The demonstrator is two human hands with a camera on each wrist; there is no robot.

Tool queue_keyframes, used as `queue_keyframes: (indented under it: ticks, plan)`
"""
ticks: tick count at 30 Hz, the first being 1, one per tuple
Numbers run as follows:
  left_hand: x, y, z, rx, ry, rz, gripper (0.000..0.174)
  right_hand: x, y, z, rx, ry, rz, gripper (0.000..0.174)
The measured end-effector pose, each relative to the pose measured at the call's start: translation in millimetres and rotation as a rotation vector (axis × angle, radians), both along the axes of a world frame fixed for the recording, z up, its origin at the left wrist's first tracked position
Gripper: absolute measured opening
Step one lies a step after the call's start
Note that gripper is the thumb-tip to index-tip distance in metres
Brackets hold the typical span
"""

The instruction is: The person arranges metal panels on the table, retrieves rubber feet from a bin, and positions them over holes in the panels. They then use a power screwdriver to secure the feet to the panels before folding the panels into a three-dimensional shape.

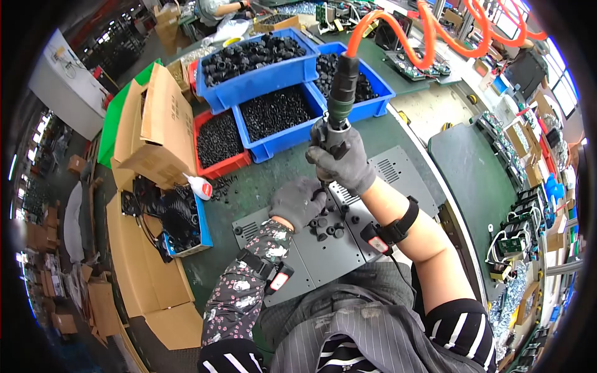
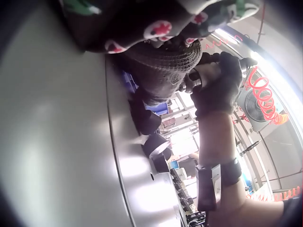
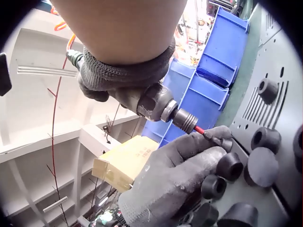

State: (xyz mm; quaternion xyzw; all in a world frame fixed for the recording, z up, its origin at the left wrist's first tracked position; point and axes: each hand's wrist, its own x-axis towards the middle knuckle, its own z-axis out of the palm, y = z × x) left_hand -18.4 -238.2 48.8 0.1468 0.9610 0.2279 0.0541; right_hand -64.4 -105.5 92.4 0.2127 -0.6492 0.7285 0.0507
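Note:
My right hand (image 1: 346, 163), in a grey glove, grips an air screwdriver (image 1: 342, 93) that stands upright with its bit pointing down. The gloved left hand (image 1: 297, 202) rests low over grey slotted metal panels (image 1: 323, 261). In the right wrist view, the left fingertips pinch a small black rubber foot (image 3: 225, 144) at the panel's surface, and the red screwdriver bit (image 3: 200, 130) reaches down to it. Loose rubber feet (image 1: 337, 232) lie on the panels beside the left hand. The left wrist view shows mostly panel, with those fingertips hidden behind the glove.
Blue bins (image 1: 273, 149) of black parts and a red bin (image 1: 231, 165) of small black pieces stand beyond the panels. At the left are an opened carton (image 1: 165, 115) and a white bottle (image 1: 199, 186). An orange coiled hose (image 1: 398, 31) runs from the screwdriver's top.

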Motion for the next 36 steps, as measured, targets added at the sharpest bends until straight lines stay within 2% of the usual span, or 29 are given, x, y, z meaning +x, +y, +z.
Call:
queue_keyframes:
  ticks: [6, 7, 8, 10, 12, 14, 15, 16, 19, 28, 30, 36]
  plan:
    - [-4, -5, -10, 0.019, 0.110, -0.047, 0.028, 14, 11, 19, -0.004, 0.130, 0.033, 0.024]
    - [-6, -6, -8, 0.147, 0.013, -0.042, 0.026, 20, 14, 24, -0.094, 0.201, 0.025, 0.028]
    - [-8, -8, -5, 0.278, -0.087, -0.036, 0.025, 35, 21, 32, -0.243, 0.065, 0.071, 0.032]
    - [-14, -18, 2, 0.263, -0.093, 0.042, 0.026, 56, 28, 44, -0.494, 0.111, 0.018, 0.034]
    - [-18, -31, 4, 1.395, -0.651, 0.402, 0.026, 73, 37, 48, -0.675, 0.126, 0.007, 0.037]
    - [-6, -37, 22, 1.673, -0.877, 0.436, 0.021, 88, 53, 47, -0.583, 0.086, 0.001, 0.036]
    - [2, -40, 24, 1.684, -0.913, 0.352, 0.023, 95, 57, 45, -0.583, 0.087, -0.008, 0.034]
    - [12, -38, 25, 1.683, -0.931, 0.372, 0.023, 100, 59, 43, -0.583, 0.087, -0.018, 0.033]
    - [39, -30, 15, 1.730, -0.994, 0.239, 0.030, 111, 63, 34, -0.686, 0.039, 0.020, 0.031]
    - [87, -8, 7, 1.698, -0.941, 0.344, 0.026, 119, 54, 40, -0.728, 0.125, 0.063, 0.033]
    - [90, -11, 2, 1.722, -1.005, 0.169, 0.024, 118, 54, 39, -0.732, 0.117, 0.069, 0.033]
    - [97, -9, 2, 1.839, -1.079, 0.180, 0.026, 116, 52, 39, -0.761, 0.163, 0.082, 0.031]
